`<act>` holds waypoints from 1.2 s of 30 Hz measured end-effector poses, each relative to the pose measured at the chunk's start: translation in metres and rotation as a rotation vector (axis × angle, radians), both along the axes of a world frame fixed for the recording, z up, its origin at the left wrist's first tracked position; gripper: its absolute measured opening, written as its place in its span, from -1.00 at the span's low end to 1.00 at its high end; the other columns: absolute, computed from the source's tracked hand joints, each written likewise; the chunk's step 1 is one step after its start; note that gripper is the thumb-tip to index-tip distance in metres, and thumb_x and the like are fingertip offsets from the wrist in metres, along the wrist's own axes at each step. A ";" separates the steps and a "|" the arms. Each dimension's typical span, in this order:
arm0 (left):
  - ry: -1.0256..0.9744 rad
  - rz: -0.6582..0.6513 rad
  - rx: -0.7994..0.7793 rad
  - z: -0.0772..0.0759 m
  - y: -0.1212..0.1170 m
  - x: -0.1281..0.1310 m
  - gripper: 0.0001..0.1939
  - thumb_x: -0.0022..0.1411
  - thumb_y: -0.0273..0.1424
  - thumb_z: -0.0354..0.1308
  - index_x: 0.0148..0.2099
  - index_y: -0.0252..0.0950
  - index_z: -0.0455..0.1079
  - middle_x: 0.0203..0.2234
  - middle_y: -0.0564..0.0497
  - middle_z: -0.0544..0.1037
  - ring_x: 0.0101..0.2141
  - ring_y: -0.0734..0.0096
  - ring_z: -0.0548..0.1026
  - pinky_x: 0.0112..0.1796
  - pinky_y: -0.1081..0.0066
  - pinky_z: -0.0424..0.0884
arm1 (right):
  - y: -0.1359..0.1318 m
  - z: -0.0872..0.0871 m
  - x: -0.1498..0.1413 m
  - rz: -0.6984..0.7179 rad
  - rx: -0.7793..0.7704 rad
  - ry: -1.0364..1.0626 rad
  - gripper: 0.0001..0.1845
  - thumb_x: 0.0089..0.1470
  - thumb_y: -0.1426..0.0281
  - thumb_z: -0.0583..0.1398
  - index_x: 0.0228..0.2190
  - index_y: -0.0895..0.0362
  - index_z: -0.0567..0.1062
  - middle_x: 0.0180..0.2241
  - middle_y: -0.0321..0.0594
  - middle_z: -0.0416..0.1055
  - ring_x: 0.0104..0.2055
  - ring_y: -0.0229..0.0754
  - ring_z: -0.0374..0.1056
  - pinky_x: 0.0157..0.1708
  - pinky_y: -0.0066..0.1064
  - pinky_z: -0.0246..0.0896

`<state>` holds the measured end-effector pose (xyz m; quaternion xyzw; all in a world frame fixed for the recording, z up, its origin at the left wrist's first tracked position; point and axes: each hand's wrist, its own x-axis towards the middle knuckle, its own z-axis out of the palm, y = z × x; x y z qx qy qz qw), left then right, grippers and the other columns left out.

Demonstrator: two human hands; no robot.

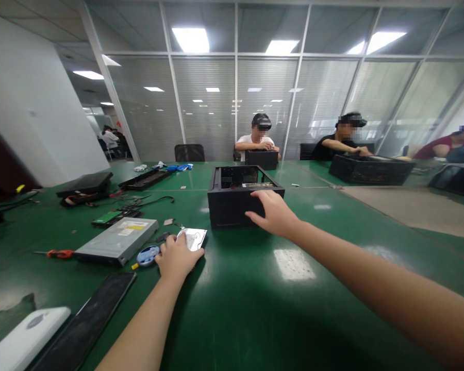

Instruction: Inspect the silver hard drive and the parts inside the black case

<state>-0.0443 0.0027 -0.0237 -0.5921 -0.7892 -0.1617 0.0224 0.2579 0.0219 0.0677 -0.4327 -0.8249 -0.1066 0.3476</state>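
Observation:
My left hand [178,256] is closed around a silver hard drive [195,238], its fingers over the top and the thumb at the right side. The drive is low over the green table; whether it touches the surface I cannot tell. Against the front of an open black computer case [230,208] rests my right hand [272,211], fingers apart and gripping nothing. Some metal and board parts show inside the case. Left of my left hand lie a round blue object [148,255] and a grey optical drive [118,238].
An orange-handled screwdriver [61,254], a green circuit board [110,217], a long black panel [90,319] and a white device [29,337] lie on the left. Blue gloves [180,167] lie farther back. Across the table, people work at other black cases [371,169].

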 end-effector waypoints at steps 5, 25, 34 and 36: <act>-0.011 -0.006 0.004 0.001 -0.001 0.001 -0.20 -0.01 0.07 0.07 0.24 -0.17 0.25 0.12 -0.28 0.27 0.05 -0.24 0.28 -0.09 -0.11 0.29 | 0.077 0.019 0.011 -0.182 -0.037 -0.142 -0.44 0.10 0.11 0.22 -0.01 0.26 0.38 -0.04 0.13 0.35 0.04 0.11 0.28 0.05 -0.12 0.17; 0.030 -0.129 0.078 -0.008 0.006 -0.003 -0.41 0.10 0.00 0.04 0.11 -0.18 0.36 0.17 -0.20 0.32 0.15 -0.11 0.26 0.01 -0.14 0.23 | 0.007 -0.003 0.033 -0.181 0.041 -0.024 -0.61 0.12 0.10 0.23 -0.19 0.16 0.47 -0.22 -0.04 0.37 -0.10 0.04 0.29 -0.06 -0.12 0.25; 0.109 -0.181 0.201 -0.006 0.003 0.005 -0.43 0.14 -0.08 0.08 0.14 -0.24 0.35 0.25 -0.23 0.23 0.23 -0.05 0.18 0.16 -0.10 0.09 | -0.148 0.008 0.079 -0.116 -0.027 -0.057 -0.63 0.10 0.16 0.25 -0.10 0.07 0.45 -0.20 -0.05 0.36 -0.16 0.02 0.32 -0.21 -0.13 0.35; 0.103 -0.212 0.230 -0.005 0.003 0.012 -0.44 0.16 -0.11 0.07 0.14 -0.26 0.35 0.25 -0.22 0.22 0.22 -0.06 0.18 0.18 -0.10 0.06 | -0.182 0.012 0.093 -0.083 -0.022 -0.096 -0.61 0.07 0.19 0.29 -0.07 0.03 0.46 -0.21 -0.06 0.39 -0.19 0.00 0.35 -0.26 -0.19 0.37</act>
